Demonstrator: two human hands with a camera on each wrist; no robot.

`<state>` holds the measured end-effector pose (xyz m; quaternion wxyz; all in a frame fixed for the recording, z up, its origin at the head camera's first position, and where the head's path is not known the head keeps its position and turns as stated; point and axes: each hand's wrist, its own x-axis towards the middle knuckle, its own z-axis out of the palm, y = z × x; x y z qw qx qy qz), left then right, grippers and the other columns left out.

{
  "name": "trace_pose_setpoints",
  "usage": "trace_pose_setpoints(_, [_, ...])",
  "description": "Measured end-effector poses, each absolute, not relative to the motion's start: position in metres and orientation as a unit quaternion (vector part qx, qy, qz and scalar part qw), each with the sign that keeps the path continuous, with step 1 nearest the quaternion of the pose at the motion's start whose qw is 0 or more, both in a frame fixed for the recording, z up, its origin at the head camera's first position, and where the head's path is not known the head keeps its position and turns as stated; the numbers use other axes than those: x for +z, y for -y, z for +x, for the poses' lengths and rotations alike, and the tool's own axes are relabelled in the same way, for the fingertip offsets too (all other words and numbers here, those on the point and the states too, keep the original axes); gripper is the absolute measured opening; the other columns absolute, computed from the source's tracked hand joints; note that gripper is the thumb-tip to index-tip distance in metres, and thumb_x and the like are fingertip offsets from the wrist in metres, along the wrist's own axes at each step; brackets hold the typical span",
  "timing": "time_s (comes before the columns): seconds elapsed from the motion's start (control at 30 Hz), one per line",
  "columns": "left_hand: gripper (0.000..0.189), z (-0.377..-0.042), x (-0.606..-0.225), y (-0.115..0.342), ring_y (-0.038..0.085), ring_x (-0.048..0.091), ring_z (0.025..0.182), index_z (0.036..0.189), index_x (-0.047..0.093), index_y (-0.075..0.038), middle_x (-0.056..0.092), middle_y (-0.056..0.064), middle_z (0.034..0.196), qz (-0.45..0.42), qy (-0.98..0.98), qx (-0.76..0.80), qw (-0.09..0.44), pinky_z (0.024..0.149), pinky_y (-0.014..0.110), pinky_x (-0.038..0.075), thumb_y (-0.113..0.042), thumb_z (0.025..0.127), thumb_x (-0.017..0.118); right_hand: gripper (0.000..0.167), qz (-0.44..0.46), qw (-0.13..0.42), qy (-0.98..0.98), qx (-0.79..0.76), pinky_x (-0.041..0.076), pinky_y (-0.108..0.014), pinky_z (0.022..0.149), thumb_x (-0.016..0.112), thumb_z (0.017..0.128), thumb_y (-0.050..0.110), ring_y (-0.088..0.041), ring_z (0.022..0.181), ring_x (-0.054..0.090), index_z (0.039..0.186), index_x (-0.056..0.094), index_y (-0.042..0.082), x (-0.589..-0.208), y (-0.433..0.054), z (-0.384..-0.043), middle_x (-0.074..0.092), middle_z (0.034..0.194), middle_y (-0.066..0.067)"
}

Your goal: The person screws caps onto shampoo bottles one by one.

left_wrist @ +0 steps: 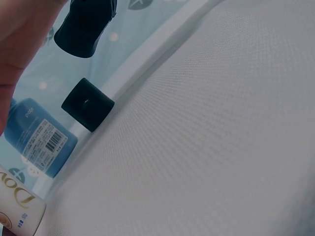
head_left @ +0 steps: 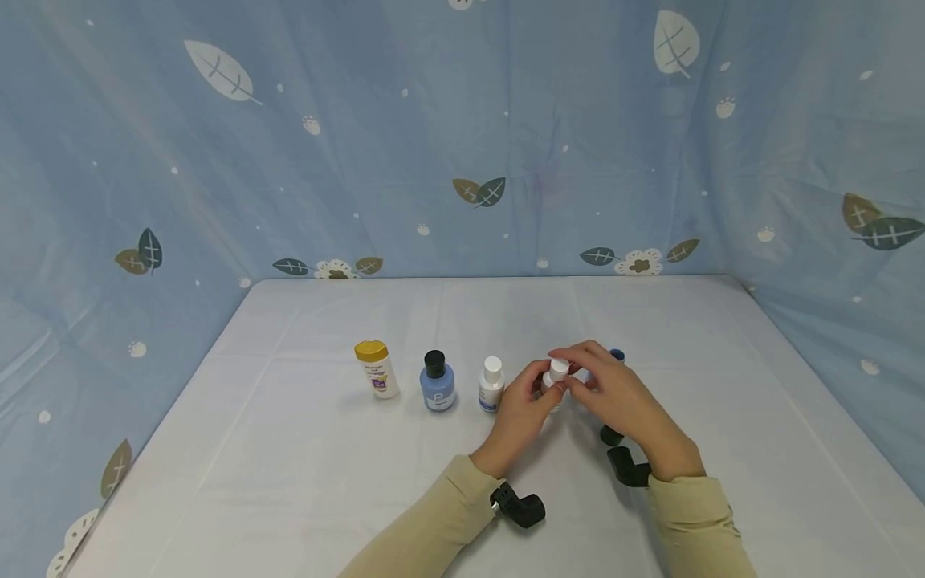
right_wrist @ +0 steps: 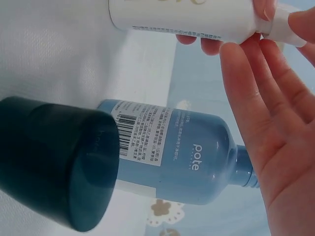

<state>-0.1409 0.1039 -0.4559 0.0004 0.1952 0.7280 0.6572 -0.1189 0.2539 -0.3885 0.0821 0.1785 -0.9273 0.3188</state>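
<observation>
Both hands on white bottle

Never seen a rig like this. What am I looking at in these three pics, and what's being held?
There's no robot: a person works barehanded, wearing a small black camera on each wrist. The wide picture comes from a head camera looking forward and down; the two tilted close-ups come from the left and right wrists.

On the white table, from the left: a yellow-capped bottle, a black-capped blue bottle and a white bottle. Next, the left hand holds a second white bottle while the right hand pinches its white cap. Partly hidden behind the right hand is an uncapped blue bottle, with a loose dark cap nearby.
</observation>
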Motion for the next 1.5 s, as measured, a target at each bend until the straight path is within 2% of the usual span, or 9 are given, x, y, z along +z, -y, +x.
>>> trace_pose_setpoints(0.2, [0.026,-0.129,-0.431,-0.098,0.01,0.055,0.091,0.113,0.057,-0.015,0.058,-0.005,0.107,0.198,-0.721,0.663,0.013,0.076,0.028,0.045,-0.017,0.087,0.058,0.031,0.169,0.086,0.93,0.314,0.044,-0.03,0.063,0.059,0.086,0.018,-0.011,0.071,0.05,0.117,0.056,0.017,-0.388,-0.255,-0.12,0.053,0.105,0.004])
trace_pose_setpoints(0.47, [0.026,-0.129,-0.431,-0.099,0.009,0.055,0.091,0.112,0.058,-0.013,0.058,-0.005,0.106,0.191,-0.724,0.663,0.013,0.074,0.027,0.045,-0.015,0.086,0.058,0.029,0.161,0.095,0.931,0.312,0.046,-0.031,0.067,0.063,0.084,0.021,-0.011,0.08,0.055,0.112,0.057,0.017,-0.389,-0.255,-0.12,0.054,0.1,0.004])
trace_pose_setpoints(0.77, [0.024,-0.143,-0.46,-0.105,0.006,0.055,0.091,0.111,0.058,-0.026,0.058,-0.013,0.105,0.189,-0.731,0.655,0.005,0.073,0.025,0.045,-0.025,0.087,0.058,0.029,0.14,0.092,0.934,0.317,0.046,-0.033,0.069,0.064,0.082,0.028,-0.015,0.085,0.056,0.109,0.056,0.018,-0.389,-0.254,-0.12,0.055,0.1,0.004])
trace_pose_setpoints(1.1, [0.025,-0.142,-0.46,-0.104,0.006,0.055,0.092,0.112,0.057,-0.028,0.057,-0.013,0.106,0.193,-0.727,0.659,0.006,0.074,0.025,0.045,-0.029,0.086,0.058,0.03,0.122,0.095,0.934,0.321,0.045,-0.033,0.07,0.067,0.08,0.029,-0.015,0.087,0.056,0.106,0.056,0.017,-0.39,-0.251,-0.12,0.057,0.098,0.004])
trace_pose_setpoints(1.3, [0.026,-0.143,-0.462,-0.105,0.008,0.055,0.093,0.113,0.057,-0.026,0.057,-0.011,0.108,0.195,-0.727,0.658,0.003,0.074,0.026,0.046,-0.023,0.087,0.057,0.032,0.121,0.094,0.931,0.332,0.046,-0.033,0.072,0.067,0.08,0.029,-0.015,0.089,0.056,0.106,0.055,0.016,-0.39,-0.25,-0.121,0.057,0.099,0.004])
trace_pose_setpoints(1.5, [0.027,-0.143,-0.462,-0.105,0.006,0.055,0.093,0.112,0.057,-0.028,0.057,-0.014,0.107,0.194,-0.728,0.657,0.002,0.075,0.025,0.046,-0.021,0.086,0.057,0.037,0.124,0.088,0.933,0.327,0.046,-0.034,0.073,0.067,0.079,0.032,-0.014,0.09,0.055,0.109,0.055,0.015,-0.391,-0.251,-0.121,0.057,0.101,0.003])
